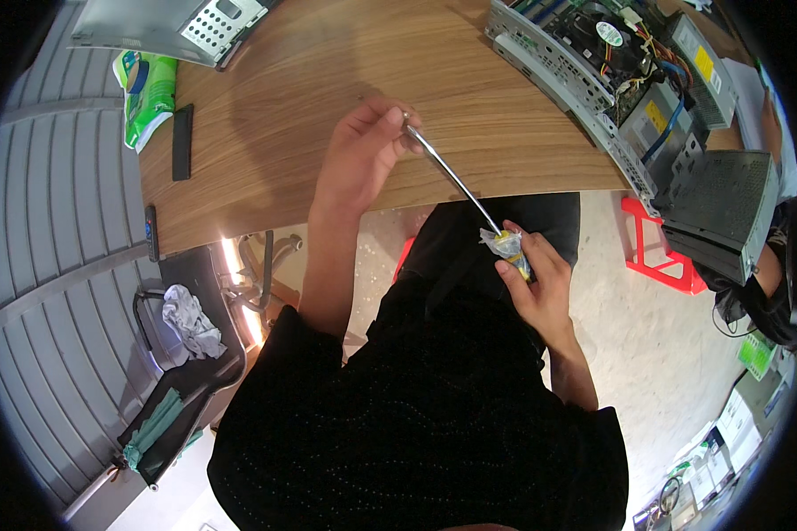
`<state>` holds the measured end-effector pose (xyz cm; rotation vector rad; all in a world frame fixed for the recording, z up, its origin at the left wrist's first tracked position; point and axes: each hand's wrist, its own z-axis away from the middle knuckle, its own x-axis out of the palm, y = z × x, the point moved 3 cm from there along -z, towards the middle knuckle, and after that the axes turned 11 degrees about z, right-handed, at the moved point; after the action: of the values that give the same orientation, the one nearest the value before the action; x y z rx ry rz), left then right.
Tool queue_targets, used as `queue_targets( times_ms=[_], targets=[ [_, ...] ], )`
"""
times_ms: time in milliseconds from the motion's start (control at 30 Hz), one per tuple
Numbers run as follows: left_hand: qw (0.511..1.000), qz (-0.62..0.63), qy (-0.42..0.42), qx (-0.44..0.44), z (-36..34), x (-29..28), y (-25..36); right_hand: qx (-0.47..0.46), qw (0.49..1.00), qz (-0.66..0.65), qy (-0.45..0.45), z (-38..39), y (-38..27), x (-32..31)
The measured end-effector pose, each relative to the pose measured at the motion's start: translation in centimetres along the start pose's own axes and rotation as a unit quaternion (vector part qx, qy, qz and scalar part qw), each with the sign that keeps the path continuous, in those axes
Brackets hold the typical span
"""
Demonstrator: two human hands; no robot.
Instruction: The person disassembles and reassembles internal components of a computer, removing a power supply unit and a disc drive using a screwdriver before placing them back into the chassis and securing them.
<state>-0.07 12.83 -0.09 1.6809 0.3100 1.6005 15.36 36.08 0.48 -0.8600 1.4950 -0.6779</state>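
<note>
My right hand [545,281] is closed round the yellow handle of a screwdriver [456,181], which has crumpled clear plastic about it. The long metal shaft slants up and left over the edge of the wooden table [328,53]. At its far end, my left hand [367,146] pinches something small and metallic at the tip, too small to name. The left fingertips are bunched together there, above the table.
An opened computer case [576,97] with fan, cables and drive parts stands at the far right. Another metal case [168,31] sits far left, near a green packet [150,97] and a black bar [182,142]. A red stool [660,252] stands right of my legs.
</note>
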Motion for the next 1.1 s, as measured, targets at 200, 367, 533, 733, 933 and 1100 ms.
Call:
queue_targets(
  times_ms=[200,367,533,733,933,1100],
  targets=[
    [1.000,0.010,-0.017,-0.005,0.1,0.7,-0.1,-0.003,1.000,-0.005,0.017,-0.2,0.3,0.4],
    [1.000,-0.008,-0.006,-0.009,0.0,0.7,-0.4,0.009,1.000,0.016,0.013,-0.3,0.2,-0.1],
    [0.956,-0.264,0.127,0.031,0.5,1.9,-0.3,-0.005,0.991,0.120,0.051,0.3,0.1,-1.4],
    [0.995,-0.094,0.004,-0.028,-2.0,6.1,-6.3,0.106,0.994,0.024,0.011,4.2,1.2,-1.5],
    [0.960,0.025,-0.056,-0.273,-1.8,15.6,-19.1,0.254,0.942,-0.215,0.034,10.2,0.7,-0.6],
    [0.954,0.059,-0.033,-0.292,-2.7,17.4,-22.5,0.295,0.914,-0.262,0.094,10.9,2.1,-0.7]
  ],
)
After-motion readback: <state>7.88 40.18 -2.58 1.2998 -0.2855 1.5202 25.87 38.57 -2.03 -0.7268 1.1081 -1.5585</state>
